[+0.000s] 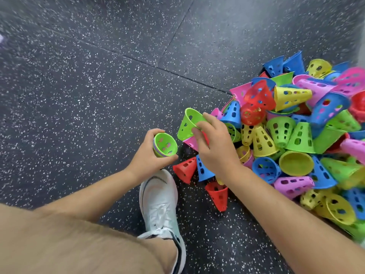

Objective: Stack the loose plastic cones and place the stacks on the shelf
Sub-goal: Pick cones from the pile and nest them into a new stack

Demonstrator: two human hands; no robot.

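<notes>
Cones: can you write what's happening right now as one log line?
left hand: holds nested cone stack | right hand: pinches green cone | cone pile: on floor

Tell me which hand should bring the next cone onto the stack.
Right. The right hand already pinches a loose green cone close beside the stack; the left hand is busy gripping that stack, its open mouth facing the cone.

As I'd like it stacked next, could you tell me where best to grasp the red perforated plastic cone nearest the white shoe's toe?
Pinch the wide rim of the red perforated plastic cone from the side of the white shoe: it lies on its side, wide end apparently facing the shoe, narrow end beside a blue plastic cone.
</notes>
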